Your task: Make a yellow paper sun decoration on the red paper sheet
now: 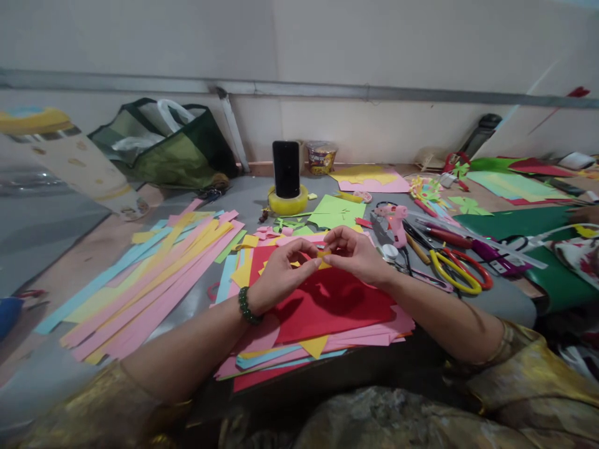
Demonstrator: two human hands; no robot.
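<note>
Between the fingertips of my two hands is a small yellow piece of paper (322, 259), partly covered by the fingers. My left hand (289, 271) pinches it from the left, a dark green bead bracelet on the wrist. From the right, my right hand (353, 254) pinches the same piece. Both hands hover over a red sheet of paper (327, 305), which tops a stack of coloured sheets. Small yellow paper scraps (242, 274) lie along the stack's left edge. The piece's exact shape cannot be made out.
Long paper strips (163, 274) lie to the left. A phone (286, 168) stands in a yellow tape roll (288, 201) behind the stack. On the right are a pink glue gun (397, 221), yellow-handled scissors (455, 274) and a purple tool (496, 257). A tumbler (79, 159) stands far left.
</note>
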